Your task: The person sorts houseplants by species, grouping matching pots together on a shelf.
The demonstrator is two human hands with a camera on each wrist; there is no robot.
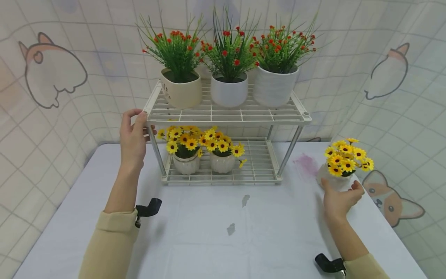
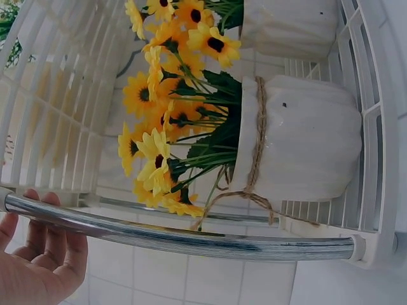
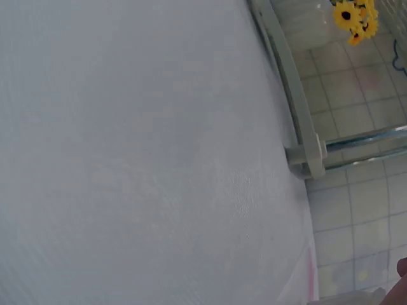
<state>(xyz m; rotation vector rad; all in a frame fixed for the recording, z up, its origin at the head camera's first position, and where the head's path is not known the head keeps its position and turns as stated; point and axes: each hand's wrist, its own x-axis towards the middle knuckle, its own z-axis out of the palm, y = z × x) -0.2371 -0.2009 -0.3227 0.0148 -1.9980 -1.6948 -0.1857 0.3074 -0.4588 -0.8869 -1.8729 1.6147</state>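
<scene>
My left hand [image 1: 134,135] grips the upper left front corner of a white two-tier wire rack [image 1: 223,180]. In the left wrist view, its fingers [image 2: 54,248] curl behind the rack's metal post [image 2: 191,240]. On the right, my right hand [image 1: 339,199] holds a small white flowerpot [image 1: 323,175] with yellow sunflowers [image 1: 346,157], thumb on the left side and fingers at the right. Only a bit of that hand [image 3: 399,289] shows in the right wrist view. Two similar sunflower pots, a left one [image 1: 187,164] and a right one [image 1: 223,162], stand on the lower tier.
The upper tier bears a cream pot [image 1: 182,91], a white pot [image 1: 229,92] and a ribbed white pot [image 1: 274,87], all with red flowers and grass. A white cloth covers the table [image 1: 209,248]. Patterned curtain [image 1: 111,66] surrounds it.
</scene>
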